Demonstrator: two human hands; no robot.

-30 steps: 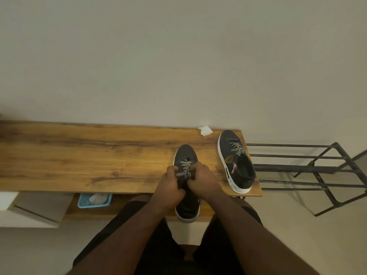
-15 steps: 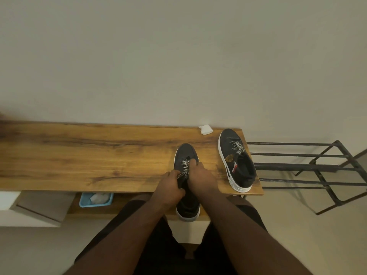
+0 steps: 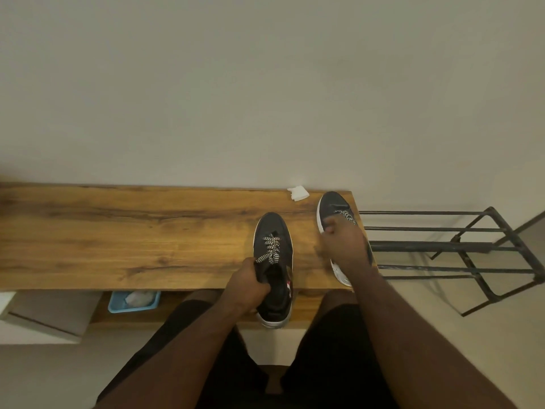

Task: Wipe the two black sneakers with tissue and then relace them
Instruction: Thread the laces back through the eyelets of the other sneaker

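Landmark = wooden bench [image 3: 118, 231]; both black sneakers sit at its right end. Near sneaker [image 3: 272, 231] lies w/ long axis running from the person out toward the wall, toe away, heel hanging over the bench's front edge; its patterned lace [image 3: 270, 249] looks threaded across the eyelets. Left hand [image 3: 246, 286] is curled closed round that shoe's collar on its left side, gripping it. Far sneaker [image 3: 334, 203] sits at the bench's right corner, toe toward the wall and angled slightly left, heel toward the front edge; right hand [image 3: 343, 242] is laid over its mid-section, fingers bent down onto the upper, blurred; can't tell if it has actually closed on shoe or lace. Crumpled tissue [image 3: 298, 193] lies at the bench's back edge, btwn the two toes. Judgement: wiping looks done, near shoe laced; next work is on the far shoe, right hand already on it, so left must let go and cross right.
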